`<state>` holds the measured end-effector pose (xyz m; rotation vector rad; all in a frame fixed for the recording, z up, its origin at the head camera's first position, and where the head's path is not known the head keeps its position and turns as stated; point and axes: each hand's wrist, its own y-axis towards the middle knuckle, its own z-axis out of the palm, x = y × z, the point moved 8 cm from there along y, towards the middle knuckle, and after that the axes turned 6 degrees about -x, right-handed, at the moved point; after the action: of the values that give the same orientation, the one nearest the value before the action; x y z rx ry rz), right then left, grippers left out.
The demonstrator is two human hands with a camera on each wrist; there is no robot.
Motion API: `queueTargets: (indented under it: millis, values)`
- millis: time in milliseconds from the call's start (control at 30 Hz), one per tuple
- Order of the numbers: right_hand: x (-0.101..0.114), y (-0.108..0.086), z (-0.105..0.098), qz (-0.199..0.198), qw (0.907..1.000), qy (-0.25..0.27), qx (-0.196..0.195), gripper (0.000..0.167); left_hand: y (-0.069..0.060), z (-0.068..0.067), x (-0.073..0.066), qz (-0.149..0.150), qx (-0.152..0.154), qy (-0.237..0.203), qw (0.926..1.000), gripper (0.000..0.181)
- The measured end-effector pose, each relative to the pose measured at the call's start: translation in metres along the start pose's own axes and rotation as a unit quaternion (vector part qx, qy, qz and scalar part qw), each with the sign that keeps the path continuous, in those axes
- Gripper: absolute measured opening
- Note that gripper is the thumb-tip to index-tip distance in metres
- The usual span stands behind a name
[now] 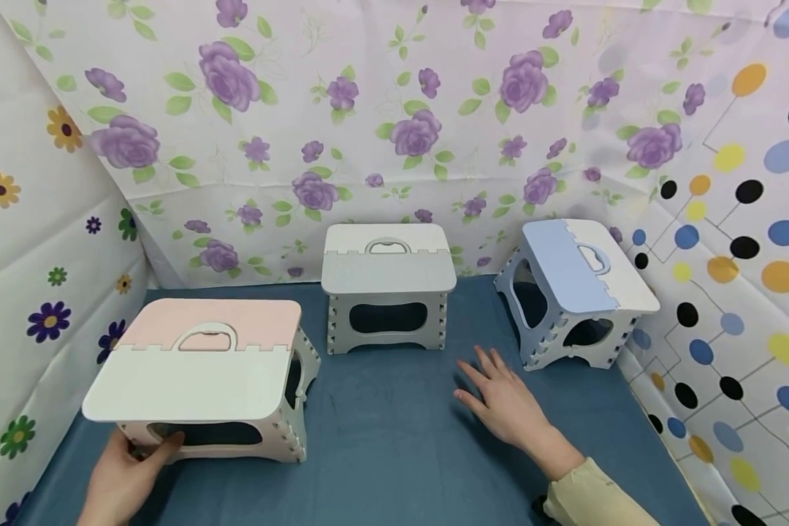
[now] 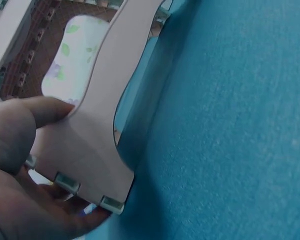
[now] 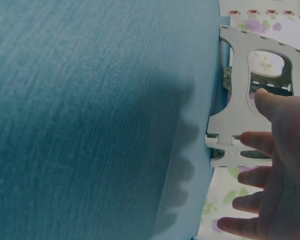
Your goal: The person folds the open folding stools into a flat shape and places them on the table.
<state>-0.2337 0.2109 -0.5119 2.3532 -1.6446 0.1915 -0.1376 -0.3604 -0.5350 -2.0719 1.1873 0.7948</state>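
Observation:
At the left stands a pink-and-white folding step stool, unfolded and upright. My left hand grips its near left leg; in the left wrist view the thumb goes over the edge of the oval side opening and the other fingers curl behind the hinged edge. My right hand hovers with spread fingers over the cloth, touching no stool. Behind it, at the back middle, is a grey-and-white folding stool. A blue-and-white folding stool stands at an angle on the right. Both are unfolded.
Blue cloth covers the table. A purple-flowered sheet hangs at the back. At the left hangs a flower-patterned sheet, and at the right a dotted one, close beside the blue stool.

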Motion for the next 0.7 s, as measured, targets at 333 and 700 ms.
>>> queueTargets:
  millis: [333,700]
  values:
    - [0.0,-0.001,0.002,-0.002,0.9997,0.016,0.021,0.066,-0.004,0.007,0.001,0.029,0.054,0.044,0.9971,0.102]
    - [-0.001,-0.002,0.006,0.001,0.9987,0.027,0.042,0.067,-0.012,0.014,0.002,0.046,0.08,0.053,0.9943,0.096]
